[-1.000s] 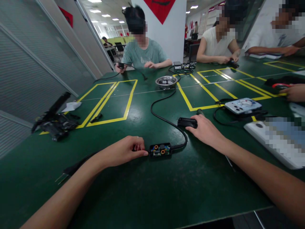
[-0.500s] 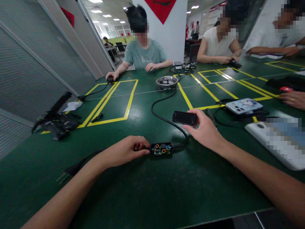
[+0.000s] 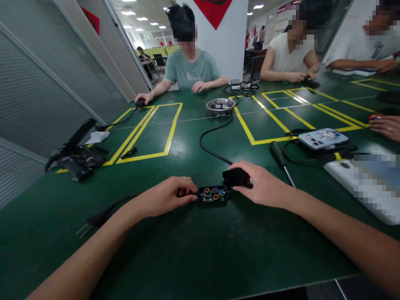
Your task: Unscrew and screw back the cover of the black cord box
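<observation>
A power adapter's lower black case (image 3: 213, 195) lies on the green table with its circuit board and two orange coils exposed. At its left end, my left hand (image 3: 175, 194) is closed in a pinch on the power cord, close to where the cord enters; the fingers hide part of it. The cord runs out behind my left wrist to a two-pin plug (image 3: 92, 223). In my right hand (image 3: 261, 184) is the black case cover (image 3: 236, 177), tilted just above the right end of the lower case. A black cable (image 3: 208, 146) passes behind my right hand and the cover.
A screwdriver (image 3: 281, 162) lies beyond my right wrist. Past it are a phone (image 3: 323, 138) and a white device (image 3: 350, 183). A metal bowl (image 3: 220, 107) holds small parts. Black items (image 3: 76, 160) lie at left. Co-workers sit across the yellow-taped table (image 3: 175, 258).
My right hand has brought the cover down and toward me, to the right end of the lower case. The screwdriver shows more fully. My left hand has stayed at the cord.
</observation>
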A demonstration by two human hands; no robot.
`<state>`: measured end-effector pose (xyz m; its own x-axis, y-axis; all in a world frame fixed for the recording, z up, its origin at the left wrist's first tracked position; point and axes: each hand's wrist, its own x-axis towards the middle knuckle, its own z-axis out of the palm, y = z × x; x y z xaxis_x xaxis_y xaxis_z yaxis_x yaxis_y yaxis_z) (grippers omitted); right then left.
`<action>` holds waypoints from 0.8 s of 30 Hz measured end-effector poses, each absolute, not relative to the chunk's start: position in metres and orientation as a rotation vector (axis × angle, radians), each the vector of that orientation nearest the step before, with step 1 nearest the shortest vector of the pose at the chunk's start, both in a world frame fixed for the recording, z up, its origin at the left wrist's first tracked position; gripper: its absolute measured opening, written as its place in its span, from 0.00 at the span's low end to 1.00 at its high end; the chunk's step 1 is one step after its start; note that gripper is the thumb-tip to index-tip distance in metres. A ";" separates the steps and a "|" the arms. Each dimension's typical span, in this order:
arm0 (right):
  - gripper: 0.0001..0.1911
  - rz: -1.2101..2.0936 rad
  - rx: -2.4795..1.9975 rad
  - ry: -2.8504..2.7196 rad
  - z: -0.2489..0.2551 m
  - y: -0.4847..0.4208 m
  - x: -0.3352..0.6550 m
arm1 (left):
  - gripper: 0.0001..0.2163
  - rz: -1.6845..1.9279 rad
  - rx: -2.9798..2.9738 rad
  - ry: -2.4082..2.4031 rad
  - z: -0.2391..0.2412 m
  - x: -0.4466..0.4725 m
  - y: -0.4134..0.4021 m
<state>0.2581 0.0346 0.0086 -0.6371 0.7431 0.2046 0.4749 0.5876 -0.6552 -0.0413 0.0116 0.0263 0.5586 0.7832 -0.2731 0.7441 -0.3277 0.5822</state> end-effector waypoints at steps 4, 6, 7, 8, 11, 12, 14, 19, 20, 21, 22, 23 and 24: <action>0.23 0.844 -0.942 -2.276 0.012 0.036 0.258 | 0.13 0.068 2.118 1.216 0.025 -0.042 0.013; 0.22 0.933 -0.909 -2.219 0.012 0.036 0.259 | 0.13 0.067 2.121 1.215 0.026 -0.042 0.012; 0.22 0.996 -0.893 -2.186 0.012 0.035 0.259 | 0.13 0.069 2.122 1.215 0.026 -0.042 0.012; 0.23 1.062 -0.877 -2.156 0.012 0.035 0.259 | 0.13 0.072 2.123 1.216 0.026 -0.042 0.012; 0.29 1.178 -0.863 -2.160 0.013 0.031 0.260 | 0.13 0.073 2.119 1.215 0.027 -0.041 0.011; 0.31 1.186 -0.875 -2.183 0.014 0.030 0.260 | 0.13 0.069 2.117 1.212 0.027 -0.042 0.011; 0.35 1.166 -0.906 -2.233 0.015 0.027 0.259 | 0.13 0.067 2.115 1.209 0.026 -0.042 0.012; 0.44 1.058 -0.969 -2.291 0.015 0.024 0.255 | 0.13 0.087 2.124 1.210 0.024 -0.044 0.013; 0.45 1.042 -0.970 -2.311 0.014 0.024 0.254 | 0.13 0.087 2.125 1.208 0.023 -0.045 0.013; 0.45 1.027 -0.963 -2.336 0.013 0.024 0.254 | 0.13 0.087 2.124 1.207 0.023 -0.045 0.013; 0.45 1.004 -0.949 -2.360 0.011 0.024 0.253 | 0.13 0.086 2.122 1.206 0.023 -0.045 0.013; 0.44 0.978 -0.929 -2.381 0.010 0.025 0.253 | 0.13 0.083 2.118 1.206 0.023 -0.045 0.014; 0.43 0.953 -0.904 -2.398 0.009 0.024 0.253 | 0.13 0.082 2.114 1.206 0.023 -0.045 0.014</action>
